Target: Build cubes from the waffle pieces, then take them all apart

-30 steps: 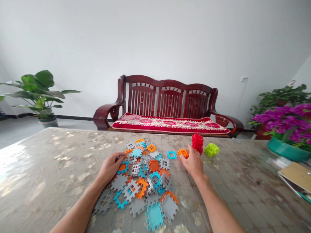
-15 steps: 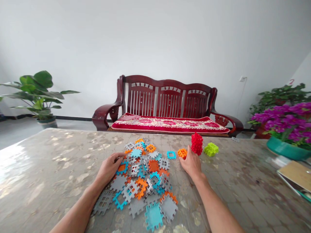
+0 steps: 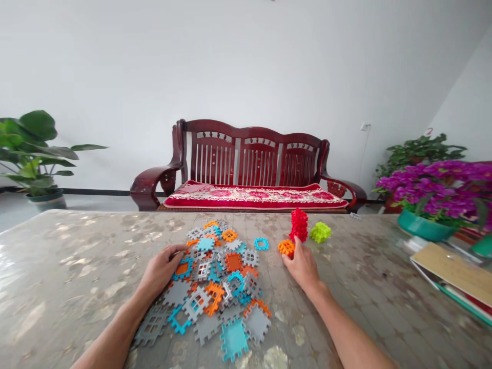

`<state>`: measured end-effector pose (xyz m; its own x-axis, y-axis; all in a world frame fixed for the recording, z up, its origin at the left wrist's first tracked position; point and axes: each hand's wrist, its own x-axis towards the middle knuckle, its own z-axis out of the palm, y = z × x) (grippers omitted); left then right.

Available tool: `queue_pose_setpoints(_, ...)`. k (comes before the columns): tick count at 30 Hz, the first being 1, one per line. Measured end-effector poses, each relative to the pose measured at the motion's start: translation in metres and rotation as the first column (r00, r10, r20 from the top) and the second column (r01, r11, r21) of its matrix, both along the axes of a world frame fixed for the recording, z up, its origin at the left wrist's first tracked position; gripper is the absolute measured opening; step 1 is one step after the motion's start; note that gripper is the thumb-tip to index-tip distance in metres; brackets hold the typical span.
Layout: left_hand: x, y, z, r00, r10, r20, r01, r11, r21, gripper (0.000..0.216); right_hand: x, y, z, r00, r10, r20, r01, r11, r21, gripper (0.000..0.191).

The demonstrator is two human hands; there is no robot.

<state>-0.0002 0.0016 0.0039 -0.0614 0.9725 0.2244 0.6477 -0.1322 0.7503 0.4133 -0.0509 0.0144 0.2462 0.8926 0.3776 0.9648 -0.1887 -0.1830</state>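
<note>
My right hand point(image 3: 303, 265) pinches an orange window-frame building tile point(image 3: 286, 248) between thumb and fingers, just in front of a red knobbly block stack point(image 3: 299, 225). A lime-green block cluster point(image 3: 320, 232) lies to the right of the red one. My left hand point(image 3: 163, 265) rests at the left edge of a pile of interlocking plastic tiles, its fingers stretched toward the pile and holding nothing I can see. Nearest its fingertips is a blue-framed orange tile point(image 3: 182, 268). A lone blue square frame point(image 3: 261, 244) lies between the pile and my right hand.
Beyond the patterned tabletop point(image 3: 96, 266) stands a dark red wooden bench point(image 3: 253, 154). At the right of the table are a teal flower pot point(image 3: 425, 225) with purple flowers and a brown folder point(image 3: 453, 264). A leafy potted plant point(image 3: 42, 154) is on the left.
The view has turned slightly right. My right hand has drawn the orange tile a little toward me and rightward, nearer the red stack. My left hand stays beside the pile.
</note>
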Motion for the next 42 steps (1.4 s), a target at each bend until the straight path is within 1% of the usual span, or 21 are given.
queue_pose_setpoints(4,-0.001,0.001,0.000,1.000,-0.001,-0.016,0.001,1.000,0.007,0.043,0.031,-0.016,-0.002,0.999,-0.048,-0.003,0.048,0.999,0.014,0.064)
queue_pose_setpoints(8,-0.001,0.001,0.001,1.000,0.008,-0.029,-0.008,1.000,0.004,0.044,0.068,-0.027,-0.002,0.984,-0.180,-0.006,0.180,0.984,-0.008,0.064)
queue_pose_setpoints(12,-0.002,0.002,0.000,1.000,0.002,-0.027,-0.002,1.000,-0.012,0.046,0.101,-0.028,-0.001,0.957,-0.289,0.013,0.289,0.957,-0.039,0.064)
queue_pose_setpoints(16,-0.002,0.002,0.000,1.000,-0.002,-0.027,0.002,1.000,-0.009,0.046,0.122,-0.023,0.000,0.947,-0.321,0.023,0.322,0.945,-0.054,0.065)
queue_pose_setpoints(20,-0.002,0.002,0.001,1.000,0.007,-0.030,-0.007,1.000,-0.016,0.046,0.130,-0.018,0.001,0.943,-0.332,-0.001,0.331,0.940,-0.076,0.069)
queue_pose_setpoints(23,-0.002,0.002,0.001,0.999,0.009,-0.042,-0.009,1.000,-0.012,0.045,0.131,-0.016,0.002,0.944,-0.331,-0.010,0.329,0.941,-0.076,0.070)
queue_pose_setpoints(29,-0.003,0.003,0.000,0.999,-0.009,-0.052,0.008,1.000,-0.015,0.044,0.129,-0.017,0.001,0.950,-0.313,-0.013,0.311,0.948,-0.061,0.066)
queue_pose_setpoints(33,-0.003,0.004,-0.001,0.998,-0.014,-0.069,0.013,1.000,-0.004,0.043,0.120,-0.021,-0.002,0.963,-0.265,-0.046,0.264,0.964,-0.031,0.065)
queue_pose_setpoints(36,-0.004,0.006,-0.003,0.997,-0.010,-0.074,0.011,1.000,0.004,0.044,0.100,-0.026,-0.006,0.981,-0.178,-0.072,0.178,0.984,-0.005,0.065)
queue_pose_setpoints(40,-0.003,0.005,-0.004,0.998,-0.009,-0.061,0.008,1.000,-0.012,0.044,0.059,-0.027,-0.008,0.998,-0.020,-0.057,0.023,0.999,0.047,0.060)
queue_pose_setpoints(42,-0.003,0.004,-0.003,0.999,-0.007,-0.046,0.007,1.000,0.001,0.043,0.038,-0.025,-0.008,0.998,0.034,-0.061,-0.029,0.997,0.068,0.059)
